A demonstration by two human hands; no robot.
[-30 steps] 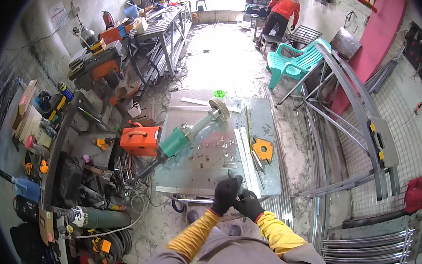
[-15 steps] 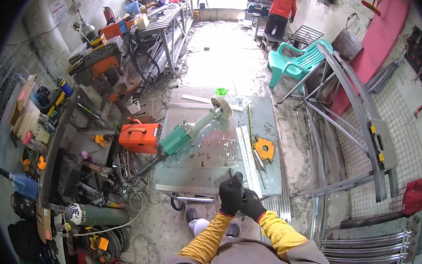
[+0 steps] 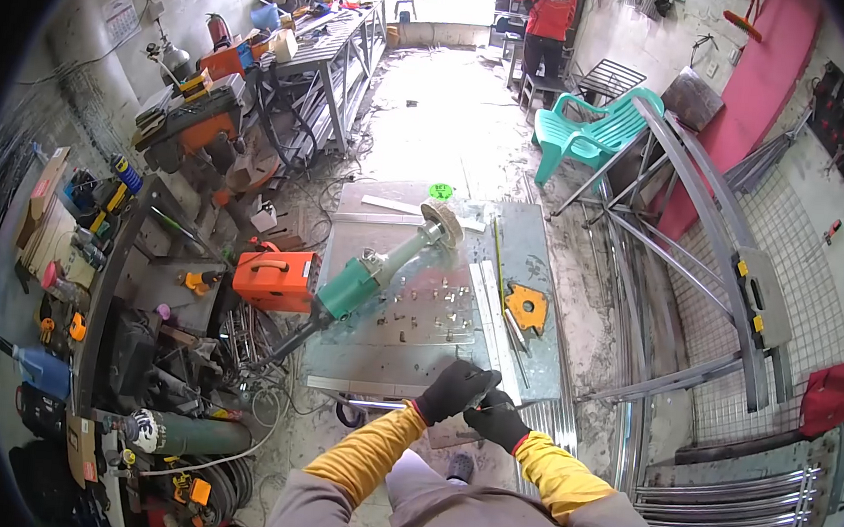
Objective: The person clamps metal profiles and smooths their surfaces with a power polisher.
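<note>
My left hand (image 3: 453,391), in a black glove, is closed around something small and dark at the near edge of the metal table (image 3: 384,359). Just right of it, my right hand (image 3: 499,419), also gloved, has its fingers curled on a thin dark piece I cannot make out. A green angle grinder (image 3: 350,287) lies across the table, its round disc (image 3: 442,221) toward the far side. Small metal pieces (image 3: 428,309) are scattered beside it. Light metal strips (image 3: 493,320) and an orange-yellow magnetic square (image 3: 526,307) rest on the right part.
Left of the table sits an orange machine (image 3: 275,278). A green gas cylinder (image 3: 191,434) lies at the lower left. On the right are a teal chair (image 3: 594,128), a metal frame (image 3: 691,172) and stacked tubes (image 3: 722,506). A person in red (image 3: 546,18) stands far back.
My left hand has moved slightly left and down, and the two hands are a little more apart. The view has shifted slightly. The far person has moved left.
</note>
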